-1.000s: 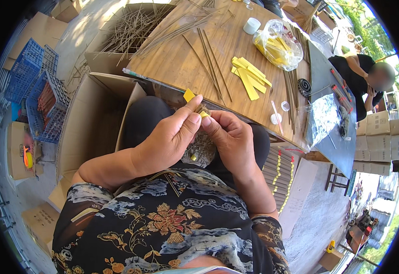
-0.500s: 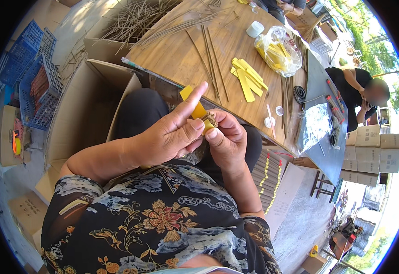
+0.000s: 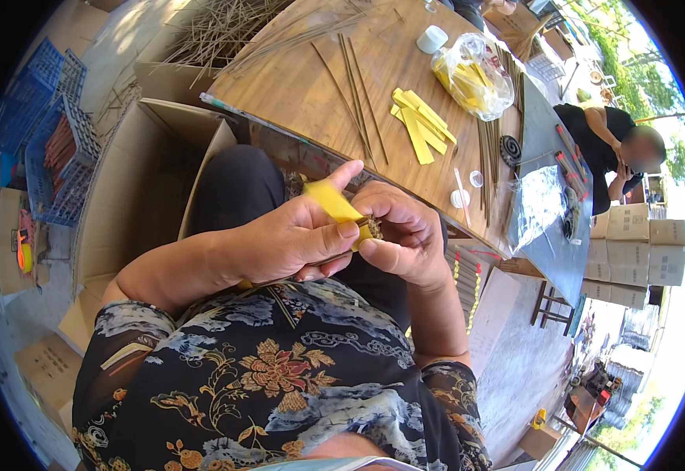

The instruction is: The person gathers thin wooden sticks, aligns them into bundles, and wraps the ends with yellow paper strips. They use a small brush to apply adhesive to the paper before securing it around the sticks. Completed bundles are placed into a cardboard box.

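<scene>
Over my lap, my left hand is closed round a bundle of thin brown incense sticks, whose cut ends poke out between my hands. The rest of the bundle is mostly hidden by the palm; the left index finger points out toward the table. A yellow paper strip wraps the bundle near its end, its loose tail standing up and slightly blurred. My right hand pinches the strip against the bundle with thumb and fingers.
On the wooden table lie yellow strips, loose sticks, a plastic bag and a white jar. Cardboard boxes and blue crates stand left. A person sits at the right.
The strip's free tail has swung from upright beside my left index finger to lean over the bundle. My right hand has turned and shifted slightly right; the left index finger has lowered.
</scene>
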A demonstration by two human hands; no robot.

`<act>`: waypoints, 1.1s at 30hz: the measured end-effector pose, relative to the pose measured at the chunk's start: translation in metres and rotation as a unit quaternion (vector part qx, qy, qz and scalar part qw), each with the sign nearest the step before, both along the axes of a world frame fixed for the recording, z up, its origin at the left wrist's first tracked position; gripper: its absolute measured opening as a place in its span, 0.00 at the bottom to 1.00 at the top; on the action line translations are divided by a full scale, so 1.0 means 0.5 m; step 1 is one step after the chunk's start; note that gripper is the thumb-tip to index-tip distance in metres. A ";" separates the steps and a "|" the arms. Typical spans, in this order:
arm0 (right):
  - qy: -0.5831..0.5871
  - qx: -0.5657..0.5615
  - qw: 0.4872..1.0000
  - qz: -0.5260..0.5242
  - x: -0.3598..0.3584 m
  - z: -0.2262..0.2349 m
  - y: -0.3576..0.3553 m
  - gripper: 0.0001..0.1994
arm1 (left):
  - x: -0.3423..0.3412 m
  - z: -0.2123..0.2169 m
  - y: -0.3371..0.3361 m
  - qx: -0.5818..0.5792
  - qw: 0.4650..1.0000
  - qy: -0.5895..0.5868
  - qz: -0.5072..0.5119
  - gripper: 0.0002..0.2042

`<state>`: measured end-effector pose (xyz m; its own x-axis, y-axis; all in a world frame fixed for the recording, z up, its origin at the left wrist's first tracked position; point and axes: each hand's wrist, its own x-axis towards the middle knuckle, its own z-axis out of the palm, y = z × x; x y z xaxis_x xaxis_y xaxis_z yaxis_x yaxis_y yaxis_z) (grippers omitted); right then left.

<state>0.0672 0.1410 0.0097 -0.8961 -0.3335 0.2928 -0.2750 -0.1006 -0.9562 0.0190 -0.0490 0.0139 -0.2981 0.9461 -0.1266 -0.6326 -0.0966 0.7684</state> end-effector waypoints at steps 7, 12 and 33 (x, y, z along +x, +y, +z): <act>0.064 0.063 0.996 -0.015 -0.010 0.019 0.006 0.07 | 0.001 -0.002 0.013 0.017 0.999 -0.034 -0.021 0.36; 0.135 0.086 0.987 0.015 -0.026 0.026 0.014 0.06 | 0.002 -0.001 0.017 0.045 0.998 -0.034 -0.033 0.33; 0.188 0.150 0.965 0.106 -0.046 0.055 0.040 0.06 | -0.008 -0.003 0.027 0.051 0.978 -0.198 -0.050 0.23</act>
<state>0.0442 0.1610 0.0370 -0.6478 -0.6170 0.4469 -0.6123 0.0726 -0.7873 0.0152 -0.0357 0.0122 -0.1509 0.9815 -0.1180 -0.8889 -0.0825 0.4506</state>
